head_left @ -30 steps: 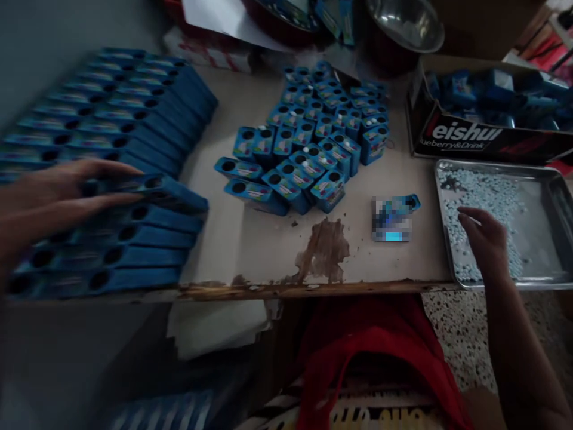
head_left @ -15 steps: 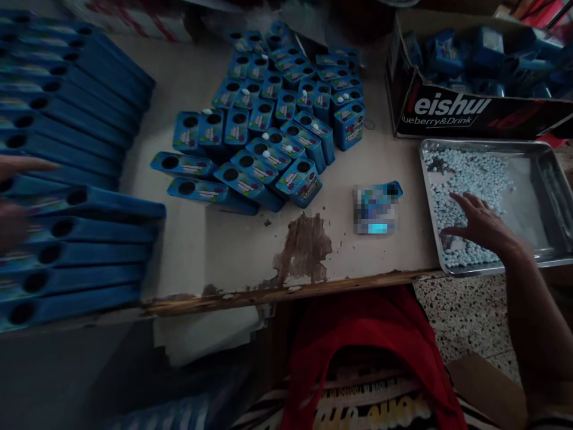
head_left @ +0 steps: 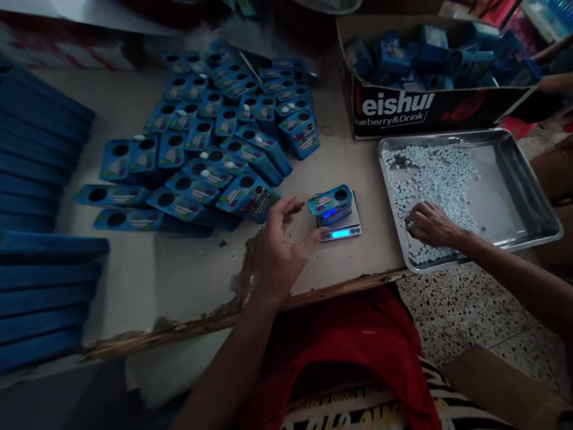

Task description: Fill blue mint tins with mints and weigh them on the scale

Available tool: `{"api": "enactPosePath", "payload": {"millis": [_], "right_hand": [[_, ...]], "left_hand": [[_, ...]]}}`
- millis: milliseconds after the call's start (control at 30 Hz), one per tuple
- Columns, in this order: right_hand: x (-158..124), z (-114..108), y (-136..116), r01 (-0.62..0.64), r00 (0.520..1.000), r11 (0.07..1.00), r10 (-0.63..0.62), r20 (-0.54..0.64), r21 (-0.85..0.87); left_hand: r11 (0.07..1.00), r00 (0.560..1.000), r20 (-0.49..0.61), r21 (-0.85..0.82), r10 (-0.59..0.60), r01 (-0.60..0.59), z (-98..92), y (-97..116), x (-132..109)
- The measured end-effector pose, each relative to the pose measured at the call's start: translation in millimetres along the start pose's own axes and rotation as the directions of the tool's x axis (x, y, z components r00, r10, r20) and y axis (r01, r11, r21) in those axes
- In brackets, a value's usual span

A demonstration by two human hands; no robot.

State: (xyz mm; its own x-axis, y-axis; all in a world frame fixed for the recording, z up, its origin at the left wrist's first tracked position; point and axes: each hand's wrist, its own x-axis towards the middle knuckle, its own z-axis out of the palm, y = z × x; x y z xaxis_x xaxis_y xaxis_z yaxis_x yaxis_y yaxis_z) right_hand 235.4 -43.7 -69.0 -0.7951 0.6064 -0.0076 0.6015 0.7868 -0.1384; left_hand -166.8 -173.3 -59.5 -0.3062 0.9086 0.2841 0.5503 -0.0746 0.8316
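Observation:
My left hand point(head_left: 278, 251) hovers over the table with fingers spread, its fingertips just left of a small blue tin point(head_left: 330, 203) that sits on a pocket scale point(head_left: 342, 230) with a lit blue display. It holds nothing. My right hand point(head_left: 428, 224) rests palm down in a metal tray point(head_left: 514, 179), fingers curled on a heap of small pale blue candies point(head_left: 430, 173). What the fingers hold, if anything, is hidden. A cluster of several open blue tins point(head_left: 215, 149) with round holes lies left of the scale.
Rows of blue tins point(head_left: 36, 179) are stacked along the left edge. A cardboard box point(head_left: 394, 110) full of blue tins stands behind the tray. The table's front edge point(head_left: 224, 319) is chipped. A red bag point(head_left: 358, 352) lies in my lap.
My left hand left the stacked tins at the left and came across to the scale. My right hand moved deeper into the tray onto the candies. The view has shifted right.

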Motion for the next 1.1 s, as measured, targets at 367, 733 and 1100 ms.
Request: {"api": "enactPosePath", "payload": {"millis": [367,733,1100], "right_hand": [[45,-32,8,-0.179,0.63,0.197,0.775,-0.041,0.964],[80,-88,-34,0.5,0.507,-0.125,0.844,-0.173,0.857],[80,-84,-52,0.391,0.404,0.063,0.885,-0.232,0.918]], "left_hand": [[0.982,0.989,-0.013,-0.121,0.147,-0.147,48.7,16,49],[0.93,0.914,0.238,-0.252,0.328,-0.268,126.1,109,72],[0.931,0.904,0.286,-0.276,0.317,-0.239,157.3,98,62]]}}
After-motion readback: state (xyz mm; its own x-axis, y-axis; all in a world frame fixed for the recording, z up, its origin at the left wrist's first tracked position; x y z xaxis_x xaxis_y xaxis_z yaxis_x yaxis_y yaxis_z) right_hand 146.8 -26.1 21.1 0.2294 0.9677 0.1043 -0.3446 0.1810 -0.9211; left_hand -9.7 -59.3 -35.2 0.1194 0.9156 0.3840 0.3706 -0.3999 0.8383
